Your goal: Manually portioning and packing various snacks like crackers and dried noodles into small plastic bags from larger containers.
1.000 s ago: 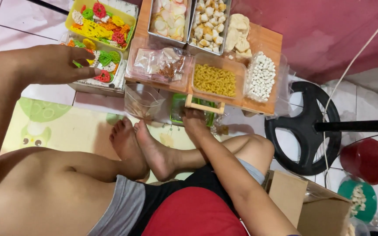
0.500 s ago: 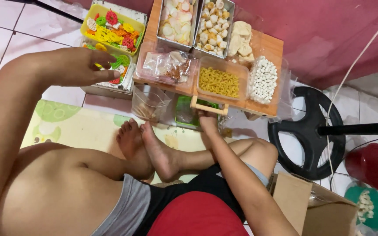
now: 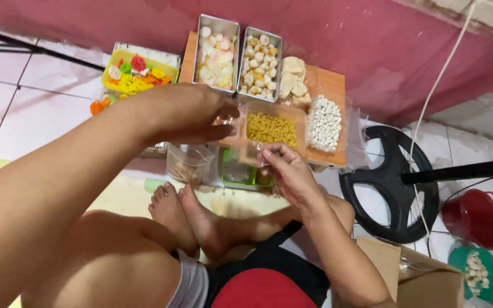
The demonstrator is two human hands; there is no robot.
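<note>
Both hands up over the wooden tray (image 3: 329,85), left hand (image 3: 186,114) and right hand (image 3: 283,165) pinching a thin clear bag (image 3: 245,149), above glossy yellow pasta tub (image 3: 271,128), beside white pellets (image 3: 324,122).

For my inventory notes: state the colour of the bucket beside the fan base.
The bucket is dark red, seen in the head view, the only one.

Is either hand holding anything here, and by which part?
Both hands appear to hold a clear plastic bag: right hand pinches its near rim, left hand its far rim. The exact grip is hard to make out.
</note>
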